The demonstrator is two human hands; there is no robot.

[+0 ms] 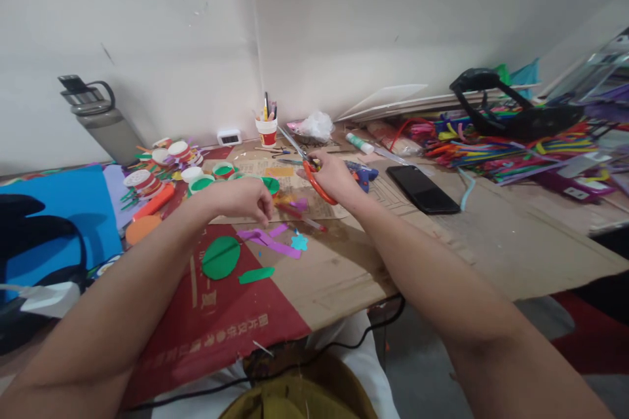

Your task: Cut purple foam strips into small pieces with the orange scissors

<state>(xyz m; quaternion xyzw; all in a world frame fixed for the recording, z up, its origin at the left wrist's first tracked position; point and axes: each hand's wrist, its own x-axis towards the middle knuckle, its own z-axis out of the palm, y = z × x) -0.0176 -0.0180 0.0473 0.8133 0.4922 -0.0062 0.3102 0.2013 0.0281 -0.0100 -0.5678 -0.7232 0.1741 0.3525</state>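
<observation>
My right hand (330, 177) grips a pair of scissors (314, 184) by the orange handles, the blades pointing up and away toward the back wall. To the left, my left hand (249, 200) hangs over the cardboard with its fingers bent downward and slightly apart; I see nothing held in it. Purple paper strips (275, 243) lie just below it, next to a light-blue flower cutout (299, 242). Nearer to me are a green paper oval (221, 258) and a green strip (256, 275). Behind my left hand stand small paper cups (201, 184) with green inside.
A phone (422, 190) lies on the right, before a heap of colourful pipe cleaners (472, 150). A glue stick (360, 143), a pen cup (268, 132) and a blue glue gun (364, 175) are farther back. On the left are a water bottle (105, 124) and blue sheet (93, 193).
</observation>
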